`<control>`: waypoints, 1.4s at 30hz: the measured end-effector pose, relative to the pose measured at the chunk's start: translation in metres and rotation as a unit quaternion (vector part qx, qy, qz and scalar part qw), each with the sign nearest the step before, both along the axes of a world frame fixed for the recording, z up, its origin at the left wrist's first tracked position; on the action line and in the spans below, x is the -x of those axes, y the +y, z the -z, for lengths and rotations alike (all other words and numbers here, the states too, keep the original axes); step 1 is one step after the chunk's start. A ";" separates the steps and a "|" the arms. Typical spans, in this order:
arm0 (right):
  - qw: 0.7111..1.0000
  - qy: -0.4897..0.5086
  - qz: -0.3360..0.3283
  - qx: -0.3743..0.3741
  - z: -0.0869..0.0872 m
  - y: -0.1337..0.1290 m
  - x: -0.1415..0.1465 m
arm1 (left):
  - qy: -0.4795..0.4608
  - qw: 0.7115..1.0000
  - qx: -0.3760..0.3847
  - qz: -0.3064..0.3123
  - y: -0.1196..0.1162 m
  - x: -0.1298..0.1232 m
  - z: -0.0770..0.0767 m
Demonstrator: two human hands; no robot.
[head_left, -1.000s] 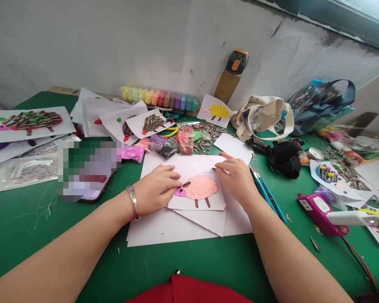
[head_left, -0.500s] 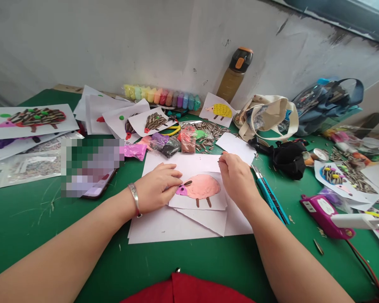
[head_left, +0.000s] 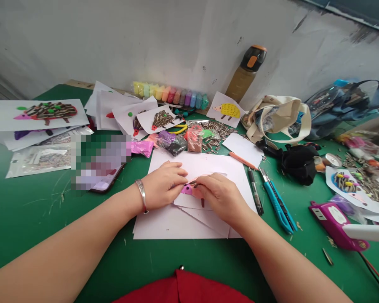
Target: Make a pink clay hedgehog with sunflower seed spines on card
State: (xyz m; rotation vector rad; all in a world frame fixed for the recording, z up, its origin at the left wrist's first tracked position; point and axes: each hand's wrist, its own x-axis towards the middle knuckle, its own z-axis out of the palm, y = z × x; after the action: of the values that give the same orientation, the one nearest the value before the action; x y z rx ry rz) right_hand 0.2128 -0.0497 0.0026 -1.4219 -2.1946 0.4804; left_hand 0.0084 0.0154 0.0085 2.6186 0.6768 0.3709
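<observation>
A clay hedgehog picture (head_left: 187,190) with a pink body and purple face lies on white sheets (head_left: 158,225) in front of me. My left hand (head_left: 164,185) rests flat with its fingers spread, the fingertips at the purple face. Over the pink body is my right hand (head_left: 219,195), thumb and forefinger pinched on a dark sunflower seed (head_left: 194,182) just behind the face. That hand hides most of the body and one brown leg.
Loose seeds (head_left: 219,130) and bagged clay (head_left: 173,143) lie beyond the sheets. To the right are a blue cutter (head_left: 278,202), a black pen (head_left: 255,191) and a glue gun (head_left: 337,225). A phone (head_left: 105,183) is at the left.
My right hand has moved left and down from the sheet's upper right onto the pink body. The view has shifted slightly, and the pen and an orange stick now show.
</observation>
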 end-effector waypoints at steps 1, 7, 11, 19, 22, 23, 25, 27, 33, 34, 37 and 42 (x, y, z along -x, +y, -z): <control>1.000 -0.005 -0.001 -0.010 0.000 0.000 0.000 | 0.002 1.000 0.002 0.000 0.000 0.000 0.000; 0.998 -0.006 0.015 -0.063 0.003 0.000 0.002 | 0.012 1.000 0.012 0.003 0.000 -0.001 -0.002; 0.997 -0.018 0.022 -0.073 0.006 0.001 0.003 | 0.020 1.000 0.015 0.001 0.000 -0.001 -0.001; 0.998 -0.027 0.018 -0.058 0.010 0.004 0.004 | 0.037 0.999 0.014 0.000 -0.001 0.000 -0.002; 0.999 -0.018 0.020 -0.047 0.010 0.003 0.004 | 0.040 0.999 0.011 0.000 -0.001 0.000 -0.003; 0.999 -0.016 0.019 -0.044 0.011 0.003 0.004 | 0.041 0.999 0.011 0.000 -0.001 0.000 -0.003; 0.999 -0.013 0.016 -0.042 0.011 0.003 0.004 | 0.041 0.999 0.012 -0.002 -0.001 0.000 -0.003; 0.999 -0.010 0.015 -0.040 0.012 0.003 0.005 | 0.039 0.999 0.013 -0.003 -0.001 0.000 -0.003; 0.999 -0.010 0.014 -0.051 0.015 0.004 0.006 | 0.034 0.999 0.013 -0.004 -0.001 0.000 -0.001; 0.998 -0.012 0.013 -0.052 0.015 0.004 0.006 | 0.034 0.999 0.013 -0.005 -0.001 0.000 -0.001; 0.999 -0.020 0.015 -0.047 0.014 0.003 0.005 | 0.031 0.999 0.013 -0.007 -0.001 0.001 0.000; 0.998 -0.005 0.039 -0.049 0.009 0.002 -0.003 | 0.013 1.000 0.009 -0.004 0.000 0.001 0.001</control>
State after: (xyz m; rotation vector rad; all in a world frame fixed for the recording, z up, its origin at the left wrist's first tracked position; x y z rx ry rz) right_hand 0.2154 -0.0479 -0.0062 -1.4532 -2.1302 0.3345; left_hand 0.0078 0.0150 0.0076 2.6080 0.6975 0.3315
